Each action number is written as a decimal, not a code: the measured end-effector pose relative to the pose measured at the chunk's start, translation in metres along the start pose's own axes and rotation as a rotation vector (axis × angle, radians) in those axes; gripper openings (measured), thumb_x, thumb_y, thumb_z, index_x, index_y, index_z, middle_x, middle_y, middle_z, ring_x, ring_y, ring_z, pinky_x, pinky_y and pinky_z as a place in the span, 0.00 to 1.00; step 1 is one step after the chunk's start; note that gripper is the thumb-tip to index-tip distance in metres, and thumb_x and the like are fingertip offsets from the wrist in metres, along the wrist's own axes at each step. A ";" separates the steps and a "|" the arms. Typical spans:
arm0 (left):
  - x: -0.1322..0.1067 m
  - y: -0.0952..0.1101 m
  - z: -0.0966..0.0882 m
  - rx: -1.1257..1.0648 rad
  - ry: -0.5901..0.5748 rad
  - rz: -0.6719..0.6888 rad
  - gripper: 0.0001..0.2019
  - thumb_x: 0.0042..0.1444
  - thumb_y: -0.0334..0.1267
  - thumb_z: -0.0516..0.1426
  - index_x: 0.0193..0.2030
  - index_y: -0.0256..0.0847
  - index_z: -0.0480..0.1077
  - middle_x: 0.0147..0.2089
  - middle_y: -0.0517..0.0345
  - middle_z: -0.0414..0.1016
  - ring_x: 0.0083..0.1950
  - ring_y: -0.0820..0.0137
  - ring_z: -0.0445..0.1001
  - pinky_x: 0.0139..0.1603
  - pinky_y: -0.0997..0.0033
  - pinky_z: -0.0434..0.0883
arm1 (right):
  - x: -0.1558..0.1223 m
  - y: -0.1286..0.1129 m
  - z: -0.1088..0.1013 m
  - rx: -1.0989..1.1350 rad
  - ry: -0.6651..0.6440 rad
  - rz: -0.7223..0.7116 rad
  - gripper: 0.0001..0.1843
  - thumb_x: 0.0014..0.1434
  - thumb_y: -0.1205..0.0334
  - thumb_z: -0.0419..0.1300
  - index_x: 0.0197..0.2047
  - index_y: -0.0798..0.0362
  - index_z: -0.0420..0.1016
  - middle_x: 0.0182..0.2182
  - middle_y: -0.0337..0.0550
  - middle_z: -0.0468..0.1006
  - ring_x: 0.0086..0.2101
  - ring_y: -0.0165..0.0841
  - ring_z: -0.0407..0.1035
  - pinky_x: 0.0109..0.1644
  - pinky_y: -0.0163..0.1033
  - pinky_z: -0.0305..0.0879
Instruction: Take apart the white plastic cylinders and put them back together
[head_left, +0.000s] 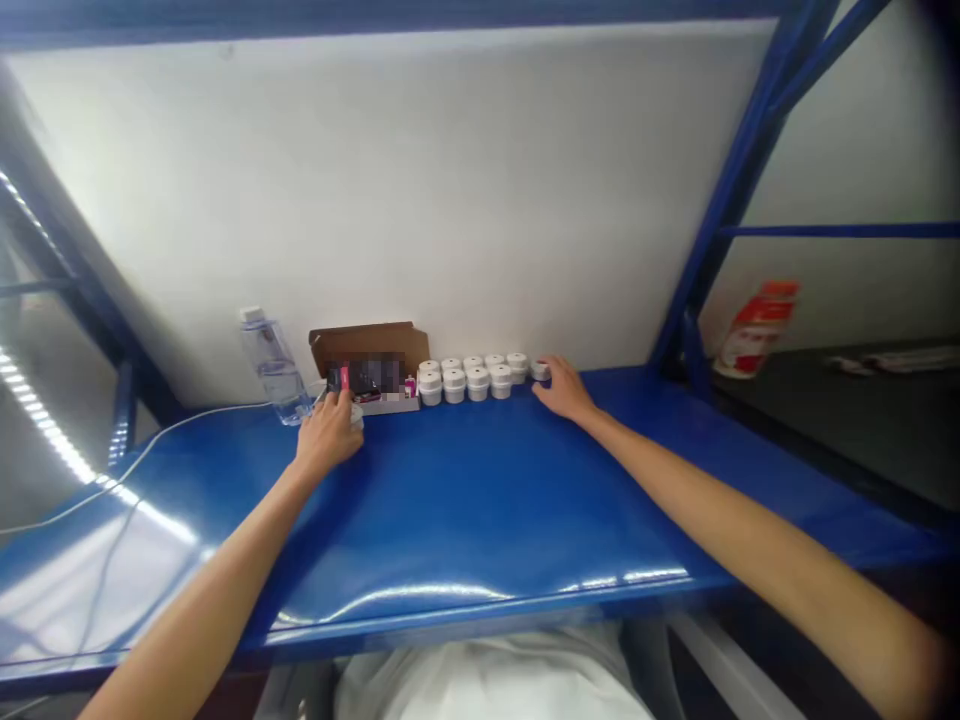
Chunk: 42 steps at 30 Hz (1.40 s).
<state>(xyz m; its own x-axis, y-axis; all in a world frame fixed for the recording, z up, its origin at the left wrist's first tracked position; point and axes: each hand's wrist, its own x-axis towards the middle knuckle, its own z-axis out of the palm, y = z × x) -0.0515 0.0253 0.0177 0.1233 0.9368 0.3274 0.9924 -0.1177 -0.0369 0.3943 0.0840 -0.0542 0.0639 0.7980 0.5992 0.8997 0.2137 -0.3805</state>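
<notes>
Several small white round plastic pieces [477, 385], each with a dark spot on top, stand in two rows against the wall. At the right end of the back row, my right hand [564, 390] has its thumb and fingers closed around one white round piece [539, 371]. My left hand [328, 432] is in front of an open cardboard box [370, 345], its fingers curled over another white round piece [357, 413] that is mostly hidden by the hand. Inside the box are dark and pink items, partly blurred.
A clear water bottle [274, 368] stands tilted in view beside my left hand. A white cable [184, 422] runs leftward over the blue table [465, 510]. Blue metal posts [709, 235] frame both sides. A red-and-white bottle [756, 330] stands on a dark surface at right.
</notes>
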 end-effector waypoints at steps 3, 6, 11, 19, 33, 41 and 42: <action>-0.002 0.001 -0.002 0.001 -0.010 0.003 0.23 0.57 0.36 0.51 0.61 0.38 0.63 0.57 0.38 0.70 0.58 0.47 0.72 0.50 0.52 0.72 | 0.009 -0.012 -0.001 -0.107 -0.023 -0.127 0.34 0.56 0.63 0.59 0.66 0.53 0.64 0.65 0.55 0.66 0.62 0.51 0.61 0.64 0.56 0.60; -0.001 -0.003 -0.004 -0.004 -0.028 -0.027 0.22 0.57 0.38 0.52 0.59 0.39 0.64 0.57 0.38 0.71 0.56 0.47 0.74 0.50 0.52 0.72 | 0.020 -0.024 0.001 -0.191 -0.144 -0.198 0.34 0.56 0.63 0.60 0.66 0.52 0.63 0.66 0.54 0.66 0.65 0.52 0.57 0.66 0.58 0.56; 0.006 -0.026 -0.007 -0.063 -0.105 -0.134 0.22 0.58 0.47 0.53 0.58 0.42 0.63 0.57 0.39 0.73 0.53 0.46 0.76 0.48 0.52 0.72 | 0.022 -0.044 -0.004 -0.244 -0.193 -0.108 0.21 0.59 0.61 0.58 0.55 0.54 0.70 0.54 0.56 0.74 0.53 0.48 0.69 0.56 0.48 0.64; 0.017 -0.067 -0.007 -0.054 -0.167 -0.341 0.28 0.53 0.51 0.56 0.59 0.41 0.61 0.56 0.35 0.75 0.55 0.39 0.76 0.46 0.51 0.72 | -0.012 -0.071 -0.042 -0.281 -0.153 -0.028 0.14 0.58 0.53 0.59 0.45 0.51 0.70 0.45 0.49 0.74 0.40 0.42 0.71 0.39 0.41 0.62; 0.012 -0.063 -0.021 0.032 0.005 -0.290 0.32 0.53 0.57 0.59 0.58 0.37 0.62 0.57 0.32 0.72 0.55 0.40 0.75 0.48 0.50 0.73 | -0.032 -0.116 -0.047 0.169 -0.498 -0.150 0.23 0.64 0.39 0.56 0.32 0.50 0.73 0.32 0.45 0.80 0.32 0.39 0.72 0.35 0.39 0.59; -0.028 0.055 -0.018 -0.517 0.016 0.450 0.24 0.62 0.58 0.54 0.56 0.43 0.66 0.52 0.48 0.76 0.51 0.57 0.76 0.52 0.60 0.71 | -0.046 -0.148 -0.049 0.233 -0.483 -0.093 0.27 0.70 0.46 0.49 0.24 0.51 0.70 0.27 0.45 0.77 0.30 0.37 0.70 0.35 0.38 0.56; -0.036 0.068 -0.013 -0.540 -0.028 0.514 0.25 0.62 0.56 0.56 0.59 0.44 0.64 0.53 0.48 0.76 0.51 0.57 0.77 0.52 0.60 0.71 | -0.048 -0.150 -0.047 0.280 -0.481 -0.078 0.27 0.70 0.46 0.49 0.25 0.51 0.70 0.27 0.44 0.77 0.29 0.36 0.70 0.34 0.38 0.57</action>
<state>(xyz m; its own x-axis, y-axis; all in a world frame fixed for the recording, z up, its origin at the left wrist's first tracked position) 0.0119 -0.0208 0.0161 0.5786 0.7270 0.3696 0.6701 -0.6821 0.2927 0.2767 -0.0126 0.0072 -0.2617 0.9268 0.2693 0.7405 0.3718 -0.5598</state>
